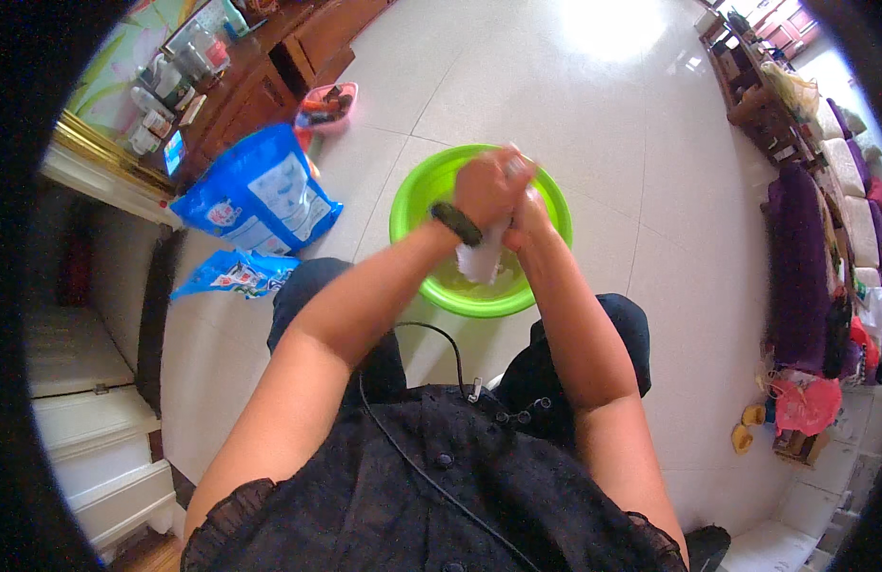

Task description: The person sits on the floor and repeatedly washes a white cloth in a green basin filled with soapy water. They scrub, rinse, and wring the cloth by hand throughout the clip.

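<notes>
Both hands are raised together over a bright green plastic basin [484,306] on the tiled floor between the knees. My left hand [487,189], with a dark band at its wrist, is closed on a wet white cloth [480,263]. Against it, my right hand [528,214] grips the same cloth from the other side. The cloth's lower part hangs down into the basin, where some liquid shows. Motion blur hides the exact finger positions.
Left of the basin stand a large blue plastic bag [269,193] and a smaller blue packet [237,275]. Behind them, a pink container [330,107] holds small items beside a wooden cabinet [248,93]. A black cable [448,339] crosses my lap. A purple-covered seat [798,272] is at the right.
</notes>
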### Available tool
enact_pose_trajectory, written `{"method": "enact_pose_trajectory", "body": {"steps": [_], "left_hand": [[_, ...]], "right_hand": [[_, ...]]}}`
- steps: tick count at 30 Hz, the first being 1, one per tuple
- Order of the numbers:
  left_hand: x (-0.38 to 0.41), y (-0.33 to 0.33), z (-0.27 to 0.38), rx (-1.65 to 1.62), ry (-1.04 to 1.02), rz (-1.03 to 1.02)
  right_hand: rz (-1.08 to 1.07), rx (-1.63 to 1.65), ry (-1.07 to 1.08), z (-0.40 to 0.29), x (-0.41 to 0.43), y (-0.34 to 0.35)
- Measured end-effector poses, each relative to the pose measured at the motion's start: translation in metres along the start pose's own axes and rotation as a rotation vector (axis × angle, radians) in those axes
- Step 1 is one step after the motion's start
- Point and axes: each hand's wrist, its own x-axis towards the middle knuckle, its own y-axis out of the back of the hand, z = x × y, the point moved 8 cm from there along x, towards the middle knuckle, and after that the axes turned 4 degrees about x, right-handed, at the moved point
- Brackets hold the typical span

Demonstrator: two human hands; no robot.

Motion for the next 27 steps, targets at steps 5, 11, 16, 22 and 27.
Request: {"method": "enact_pose_trajectory", "body": {"steps": [5,11,16,22,27], "left_hand": [[-0.01,-0.003,0.018,0.046,-0.304,0.062],[-0.01,-0.003,0.012,0.029,-0.08,0.059],[-0.008,0.002,0.02,0.083,-0.232,0.101],[-0.007,-0.003,0.0,-0.009,-0.132,0.077],[-0.02,-0.007,0.027,0.093,-0.426,0.18]], "right_hand": [[-0.053,-0.011,0.189,-0.012,-0.002,-0.003],[-0.73,0.359,-0.046,-0.014,0.009,-0.029],[-0.205,0.307,0.142,-0.015,0.015,0.006],[-0.006,0.164,0.148,-0.025,0.006,0.012],[-0.668,0.413,0.094,-0.024,-0.004,-0.034]]}}
